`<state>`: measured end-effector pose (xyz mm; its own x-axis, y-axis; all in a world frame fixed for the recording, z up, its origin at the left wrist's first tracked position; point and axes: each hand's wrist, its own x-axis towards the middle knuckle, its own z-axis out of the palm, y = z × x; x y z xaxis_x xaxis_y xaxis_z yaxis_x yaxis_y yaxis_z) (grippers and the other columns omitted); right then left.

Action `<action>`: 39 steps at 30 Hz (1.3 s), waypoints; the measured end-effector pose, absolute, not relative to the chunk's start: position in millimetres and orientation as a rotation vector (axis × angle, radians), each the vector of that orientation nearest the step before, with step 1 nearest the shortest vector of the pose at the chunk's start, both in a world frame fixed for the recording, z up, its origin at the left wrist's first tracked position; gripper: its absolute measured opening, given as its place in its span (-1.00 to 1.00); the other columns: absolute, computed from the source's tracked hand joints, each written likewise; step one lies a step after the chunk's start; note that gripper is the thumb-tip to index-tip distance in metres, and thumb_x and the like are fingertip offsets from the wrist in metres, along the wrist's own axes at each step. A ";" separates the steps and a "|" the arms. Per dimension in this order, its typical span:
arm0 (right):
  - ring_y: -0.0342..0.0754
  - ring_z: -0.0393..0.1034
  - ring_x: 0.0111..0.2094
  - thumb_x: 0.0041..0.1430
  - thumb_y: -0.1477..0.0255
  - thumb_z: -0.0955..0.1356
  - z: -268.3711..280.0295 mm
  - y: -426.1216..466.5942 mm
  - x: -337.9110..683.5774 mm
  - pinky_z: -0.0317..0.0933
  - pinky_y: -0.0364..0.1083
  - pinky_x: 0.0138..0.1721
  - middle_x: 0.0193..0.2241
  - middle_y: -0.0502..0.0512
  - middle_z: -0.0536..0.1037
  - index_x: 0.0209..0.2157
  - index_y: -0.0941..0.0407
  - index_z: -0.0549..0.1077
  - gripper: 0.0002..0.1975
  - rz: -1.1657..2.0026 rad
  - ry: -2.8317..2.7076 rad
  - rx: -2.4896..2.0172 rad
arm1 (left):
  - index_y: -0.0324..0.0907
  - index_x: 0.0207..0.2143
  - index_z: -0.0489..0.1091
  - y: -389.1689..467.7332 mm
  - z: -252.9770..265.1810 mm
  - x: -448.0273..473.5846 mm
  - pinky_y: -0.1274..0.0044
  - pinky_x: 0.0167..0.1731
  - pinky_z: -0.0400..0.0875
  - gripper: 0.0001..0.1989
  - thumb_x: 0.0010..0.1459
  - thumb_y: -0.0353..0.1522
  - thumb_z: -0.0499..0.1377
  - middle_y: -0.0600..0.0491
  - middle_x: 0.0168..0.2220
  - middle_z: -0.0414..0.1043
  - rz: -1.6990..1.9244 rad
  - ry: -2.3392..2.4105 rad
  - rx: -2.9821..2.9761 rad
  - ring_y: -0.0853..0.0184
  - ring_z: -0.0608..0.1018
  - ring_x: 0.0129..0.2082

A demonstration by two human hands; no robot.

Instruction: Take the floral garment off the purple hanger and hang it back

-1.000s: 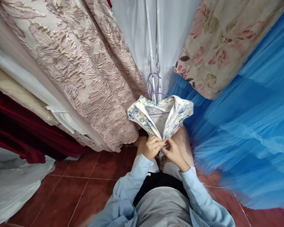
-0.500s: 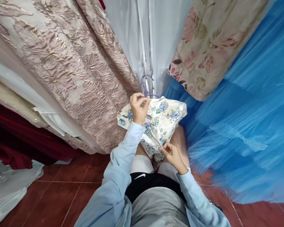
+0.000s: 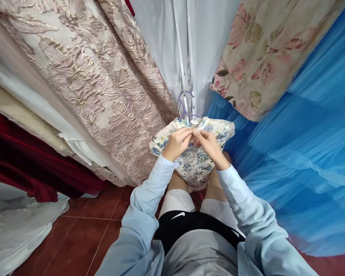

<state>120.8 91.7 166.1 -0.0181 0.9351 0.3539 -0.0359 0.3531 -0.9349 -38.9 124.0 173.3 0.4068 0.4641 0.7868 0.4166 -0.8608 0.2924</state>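
Observation:
A white garment with a blue floral print (image 3: 194, 165) hangs in front of my legs on a purple hanger (image 3: 184, 109). My left hand (image 3: 176, 143) is closed, its thumb and finger pinching the garment's fabric near the neckline. Right beside it, my right hand (image 3: 209, 143) also pinches the fabric, and the fingertips of both hands meet at the middle of the upper front. The exact bit of cloth between the fingers is hidden by them.
Pinkish brocade fabric (image 3: 103, 99) hangs on the left, with dark red fabric (image 3: 17, 157) further out. Blue tulle (image 3: 299, 165) and a cream floral cloth (image 3: 255, 65) hang on the right. Narrow white uprights (image 3: 181, 61) stand behind the hanger, and red tiles (image 3: 83, 241) cover the floor.
My right hand has moved up from the garment's lower front to meet my left hand near the neckline. The lower front now hangs looser, and the view has shifted slightly.

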 end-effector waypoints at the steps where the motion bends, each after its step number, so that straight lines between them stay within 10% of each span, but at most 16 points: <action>1: -0.12 0.31 -0.55 0.22 0.00 0.38 169.3 97.5 117.1 0.18 -0.11 -0.49 -0.56 0.03 0.51 -0.48 0.13 0.48 -0.53 0.980 -1.352 -0.907 | -0.19 0.02 0.54 123.1 173.9 -42.7 0.42 0.00 0.54 -0.73 0.41 -0.42 0.08 -0.08 -0.08 0.61 1.435 0.818 2.618 0.29 0.64 -0.07; 8: -0.15 0.29 -0.59 0.15 0.22 0.43 162.7 99.8 105.8 0.16 -0.14 -0.51 -0.64 -0.02 0.48 -0.55 0.12 0.44 -0.68 0.975 -1.247 -0.918 | -0.20 0.13 0.44 117.6 187.1 -52.0 0.47 0.06 0.52 -0.69 0.40 -0.44 0.08 -0.07 0.05 0.58 1.475 0.905 2.603 0.30 0.64 0.00; 20: -0.12 0.25 -0.58 0.18 -0.01 0.39 129.1 109.6 105.2 0.14 -0.10 -0.47 -0.64 -0.01 0.43 -0.53 0.10 0.43 -0.53 0.893 -1.330 -0.885 | -0.16 -0.04 0.36 115.1 197.9 -40.7 0.56 -0.11 0.51 -0.88 0.39 -0.36 0.14 0.03 -0.17 0.56 1.837 0.993 2.372 0.38 0.64 -0.17; 26: -0.09 0.27 -0.54 0.21 0.09 0.35 88.8 95.0 117.5 0.13 -0.10 -0.44 -0.62 0.01 0.43 -0.56 0.10 0.40 -0.58 0.901 -1.394 -1.054 | -0.19 -0.03 0.25 179.9 228.6 -124.5 0.51 -0.08 0.49 -0.64 0.31 -0.19 0.28 0.04 -0.18 0.50 2.148 0.879 2.026 0.40 0.62 -0.15; 39: -0.11 0.29 -0.52 0.12 0.35 0.28 44.7 86.6 102.2 0.11 -0.14 -0.43 -0.63 -0.01 0.43 -0.63 0.11 0.34 -0.72 0.987 -1.628 -1.231 | -0.16 -0.20 0.37 128.4 20.8 -181.4 0.54 -0.26 0.43 -0.52 -0.17 -0.30 0.47 0.05 -0.23 0.55 1.726 0.975 0.741 0.33 0.59 -0.28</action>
<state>102.2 86.6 44.7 -0.1576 0.9740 0.1627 0.3064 0.2049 -0.9296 -181.4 128.4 20.8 -0.3330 0.9421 0.0398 -0.4522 -0.1966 0.8700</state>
